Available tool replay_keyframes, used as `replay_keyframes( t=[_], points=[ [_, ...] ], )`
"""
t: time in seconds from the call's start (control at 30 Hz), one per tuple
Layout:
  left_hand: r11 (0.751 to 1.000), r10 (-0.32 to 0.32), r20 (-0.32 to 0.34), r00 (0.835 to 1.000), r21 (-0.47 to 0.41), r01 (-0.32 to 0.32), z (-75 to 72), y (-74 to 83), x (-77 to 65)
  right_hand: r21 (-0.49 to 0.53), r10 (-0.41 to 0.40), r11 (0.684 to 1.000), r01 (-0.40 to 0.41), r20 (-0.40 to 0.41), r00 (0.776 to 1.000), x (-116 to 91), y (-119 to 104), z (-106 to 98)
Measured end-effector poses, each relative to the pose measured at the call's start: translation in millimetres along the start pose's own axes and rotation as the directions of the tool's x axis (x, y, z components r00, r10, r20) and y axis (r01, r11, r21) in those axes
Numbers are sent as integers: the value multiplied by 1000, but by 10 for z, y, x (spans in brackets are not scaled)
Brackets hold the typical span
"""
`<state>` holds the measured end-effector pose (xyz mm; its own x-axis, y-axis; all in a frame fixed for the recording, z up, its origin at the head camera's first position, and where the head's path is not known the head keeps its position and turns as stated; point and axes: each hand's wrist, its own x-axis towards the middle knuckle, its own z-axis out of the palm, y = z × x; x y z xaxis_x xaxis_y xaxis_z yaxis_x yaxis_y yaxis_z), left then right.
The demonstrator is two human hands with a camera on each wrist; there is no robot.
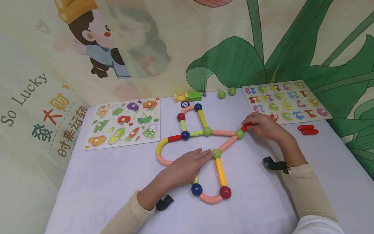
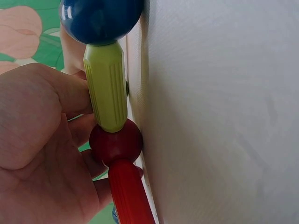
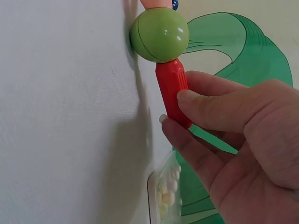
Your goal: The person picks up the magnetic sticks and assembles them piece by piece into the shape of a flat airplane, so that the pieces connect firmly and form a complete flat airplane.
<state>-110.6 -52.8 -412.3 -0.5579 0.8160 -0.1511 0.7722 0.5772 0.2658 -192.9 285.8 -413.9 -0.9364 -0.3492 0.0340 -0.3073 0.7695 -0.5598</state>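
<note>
My right hand [image 1: 265, 126] pinches a short red magnetic rod [image 3: 171, 86] between thumb and fingers. The rod's far end touches a green ball [image 1: 239, 134] at the right tip of a flat figure of magnetic rods and balls. Over the lower part of that figure lies my left hand [image 1: 184, 166], its fingers straight and reaching to another green ball [image 1: 216, 153]. Seen from the left wrist, a yellow-green rod [image 2: 106, 88] joins a blue ball [image 2: 100, 18] and a red ball [image 2: 117, 143] right beside the palm. In the head view the left hand hides that red ball.
Two red rods [image 1: 308, 130] lie at the right. A number puzzle board [image 1: 327, 117] is at the back right, a vegetable puzzle board [image 1: 87, 147] at the left. Along the back stand two loose green balls [image 1: 222, 94] and a green block [image 1: 194, 96]. A printed curtain [image 1: 175, 65] hangs behind.
</note>
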Motion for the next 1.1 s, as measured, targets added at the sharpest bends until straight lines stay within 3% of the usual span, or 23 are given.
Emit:
replay_keyframes(
  t=[0.2, 0.37, 0.5, 0.67, 0.73, 0.83, 1.1],
  points=[
    [1000, -4, 0, 1000, -8, 4, 0, 4, 4, 34, 33, 999, -33, -3, 999, -22, 40, -59],
    [1000, -1, -4, 1000, 6, 1, -3, 12, 2, 33, 196, 981, -194, -93, 976, -151, 189, -262],
    [1000, -7, 2, 1000, -1, 7, -6, 13, 6, 1, 382, 922, -387, -173, 908, -366, 401, -485],
    [1000, -6, 9, 1000, -19, 6, -7, 9, 11, -56, 592, 796, -603, -134, 794, -662, 649, -703],
    [1000, -4, 5, 1000, -19, 4, -5, 8, 13, -63, 644, 756, -651, -107, 758, -757, 703, -754],
    [1000, -2, 0, 1000, -10, 2, -2, 7, 14, -60, 679, 726, -685, -97, 728, -836, 745, -776],
    [1000, 1, -2, 1000, -24, -1, -2, 4, 6, -152, 643, 738, -657, -135, 754, -815, 795, -714]
  ],
)
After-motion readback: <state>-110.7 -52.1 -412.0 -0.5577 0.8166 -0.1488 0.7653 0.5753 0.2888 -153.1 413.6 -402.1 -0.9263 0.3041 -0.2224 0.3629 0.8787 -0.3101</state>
